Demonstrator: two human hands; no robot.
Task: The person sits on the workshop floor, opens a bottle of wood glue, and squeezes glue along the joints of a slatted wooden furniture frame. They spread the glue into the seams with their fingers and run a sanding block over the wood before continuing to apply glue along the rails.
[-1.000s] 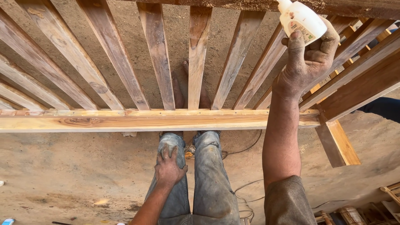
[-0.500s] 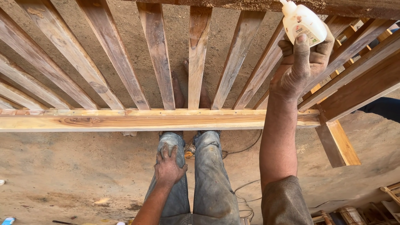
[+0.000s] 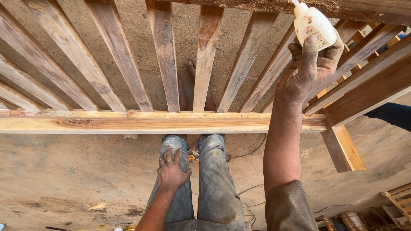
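My right hand (image 3: pixel 310 68) is raised to the upper right and grips a white squeeze bottle (image 3: pixel 316 23), its nozzle tipped toward the far dark rail (image 3: pixel 351 8) of a wooden frame. The frame has several slanted slats (image 3: pixel 165 55) running from that far rail down to a pale near rail (image 3: pixel 162 122). My left hand (image 3: pixel 172 169) rests flat on my left thigh, fingers spread, holding nothing. My legs in worn grey jeans (image 3: pixel 214 179) stand just below the near rail.
A short wooden leg (image 3: pixel 342 147) hangs from the frame's right corner. The dirt floor (image 3: pixel 64 179) shows below and between the slats. A thin cable (image 3: pixel 250 152) trails by my feet. Wooden pieces (image 3: pixel 396 196) lie at the lower right. Dark blue cloth (image 3: pixel 394 115) shows at the right edge.
My right hand has shifted a little left and the bottle tilted more, nozzle toward the far rail. The left hand stays on my thigh.
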